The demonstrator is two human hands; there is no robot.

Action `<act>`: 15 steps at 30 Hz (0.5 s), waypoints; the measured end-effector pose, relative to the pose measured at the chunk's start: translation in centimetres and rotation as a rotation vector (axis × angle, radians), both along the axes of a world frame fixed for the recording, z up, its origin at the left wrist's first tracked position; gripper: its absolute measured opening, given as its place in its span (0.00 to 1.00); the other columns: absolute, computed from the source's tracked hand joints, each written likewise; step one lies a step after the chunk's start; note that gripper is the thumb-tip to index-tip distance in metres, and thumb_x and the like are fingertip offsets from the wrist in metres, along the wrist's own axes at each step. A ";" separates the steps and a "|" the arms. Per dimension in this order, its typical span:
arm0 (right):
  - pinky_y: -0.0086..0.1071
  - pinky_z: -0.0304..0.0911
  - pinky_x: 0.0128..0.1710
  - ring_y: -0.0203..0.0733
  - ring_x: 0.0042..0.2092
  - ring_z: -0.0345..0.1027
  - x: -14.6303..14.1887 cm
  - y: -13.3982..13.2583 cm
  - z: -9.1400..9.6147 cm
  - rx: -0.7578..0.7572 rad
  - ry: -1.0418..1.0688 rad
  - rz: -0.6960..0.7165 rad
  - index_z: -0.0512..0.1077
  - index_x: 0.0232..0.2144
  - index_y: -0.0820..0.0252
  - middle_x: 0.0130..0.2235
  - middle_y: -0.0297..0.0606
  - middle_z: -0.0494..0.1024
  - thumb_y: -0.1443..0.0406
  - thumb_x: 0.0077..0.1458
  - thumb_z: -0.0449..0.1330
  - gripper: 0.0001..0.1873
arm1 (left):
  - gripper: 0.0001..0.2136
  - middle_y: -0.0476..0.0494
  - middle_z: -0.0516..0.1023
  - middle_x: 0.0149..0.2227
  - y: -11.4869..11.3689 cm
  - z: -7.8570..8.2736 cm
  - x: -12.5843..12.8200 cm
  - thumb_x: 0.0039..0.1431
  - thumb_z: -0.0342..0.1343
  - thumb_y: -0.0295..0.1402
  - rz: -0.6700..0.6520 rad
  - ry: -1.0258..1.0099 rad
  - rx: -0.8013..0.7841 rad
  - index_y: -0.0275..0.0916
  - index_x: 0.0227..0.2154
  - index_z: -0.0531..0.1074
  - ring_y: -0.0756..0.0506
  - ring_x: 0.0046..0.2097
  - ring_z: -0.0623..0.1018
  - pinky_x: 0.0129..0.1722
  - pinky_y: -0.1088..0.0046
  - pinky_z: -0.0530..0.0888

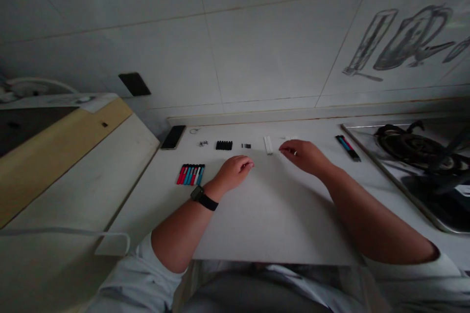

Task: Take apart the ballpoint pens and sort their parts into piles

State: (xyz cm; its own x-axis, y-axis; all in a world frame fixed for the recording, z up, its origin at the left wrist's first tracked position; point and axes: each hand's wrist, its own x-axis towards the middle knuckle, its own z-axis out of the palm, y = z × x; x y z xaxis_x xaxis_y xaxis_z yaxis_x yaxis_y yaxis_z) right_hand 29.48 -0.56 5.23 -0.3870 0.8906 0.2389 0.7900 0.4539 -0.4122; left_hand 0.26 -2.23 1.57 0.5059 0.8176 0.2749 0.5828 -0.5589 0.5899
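Note:
My left hand point(235, 173) rests on the white counter with its fingers curled in, and nothing shows in them. It lies just right of a row of red, blue and white pen barrels point(190, 174) with black ends. My right hand point(300, 155) is bent over the counter with thumb and fingertips together; whatever they hold, if anything, is too small to make out. Some small white pieces point(292, 138) lie right behind it, partly hidden. Between the hands are a bundle of thin white sticks point(268, 145) and tiny dark parts point(246, 146).
A row of short black pieces point(223, 145), small metal bits point(203, 144), a ring point(194, 131) and a phone point(174, 137) lie along the back. On the right, several pens point(347, 148) lie beside a gas stove point(414, 156). A white cabinet point(84, 171) borders the left.

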 end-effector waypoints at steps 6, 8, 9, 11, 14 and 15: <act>0.33 0.64 0.42 0.45 0.41 0.74 -3.5 -1.1 -2.7 -0.103 -0.140 0.237 0.80 0.42 0.55 0.42 0.42 0.82 0.63 0.64 0.54 0.13 | 0.11 0.44 0.80 0.36 -0.2 0.2 0.1 0.70 0.50 0.35 0.033 0.033 0.006 0.40 0.34 0.76 0.45 0.39 0.77 0.42 0.68 0.72; 0.33 0.64 0.43 0.45 0.42 0.74 -3.4 -1.0 -3.0 -0.113 -0.132 0.242 0.79 0.42 0.55 0.42 0.42 0.82 0.63 0.65 0.54 0.13 | 0.14 0.45 0.78 0.32 -0.3 0.3 0.0 0.71 0.51 0.39 0.046 0.065 0.005 0.40 0.31 0.74 0.45 0.36 0.75 0.39 0.68 0.71; 0.33 0.64 0.43 0.45 0.42 0.74 -3.3 -0.9 -3.0 -0.119 -0.122 0.239 0.79 0.42 0.55 0.42 0.41 0.82 0.63 0.65 0.54 0.13 | 0.16 0.46 0.77 0.30 -0.4 0.4 0.0 0.71 0.51 0.40 0.050 0.080 0.004 0.39 0.29 0.74 0.46 0.35 0.75 0.38 0.68 0.70; 0.33 0.64 0.43 0.44 0.42 0.74 -3.2 -0.8 -3.0 -0.129 -0.107 0.236 0.79 0.42 0.55 0.42 0.41 0.82 0.63 0.65 0.54 0.13 | 0.16 0.46 0.76 0.30 -0.5 0.6 0.0 0.71 0.51 0.40 0.053 0.079 0.018 0.39 0.28 0.73 0.46 0.34 0.74 0.37 0.69 0.69; 0.33 0.64 0.43 0.44 0.41 0.74 -3.1 -0.8 -2.9 -0.130 -0.102 0.241 0.79 0.42 0.55 0.41 0.41 0.81 0.63 0.64 0.54 0.13 | 0.08 0.44 0.79 0.38 -0.7 1.3 -0.2 0.70 0.51 0.32 0.070 -0.009 0.066 0.40 0.39 0.76 0.46 0.39 0.76 0.41 0.69 0.72; 0.33 0.64 0.43 0.44 0.41 0.74 -3.1 -0.8 -2.8 -0.129 -0.103 0.244 0.79 0.42 0.55 0.41 0.41 0.81 0.63 0.64 0.54 0.13 | 0.09 0.43 0.80 0.41 -0.7 1.7 -0.4 0.69 0.51 0.29 0.091 -0.037 0.083 0.41 0.44 0.76 0.46 0.40 0.76 0.42 0.69 0.72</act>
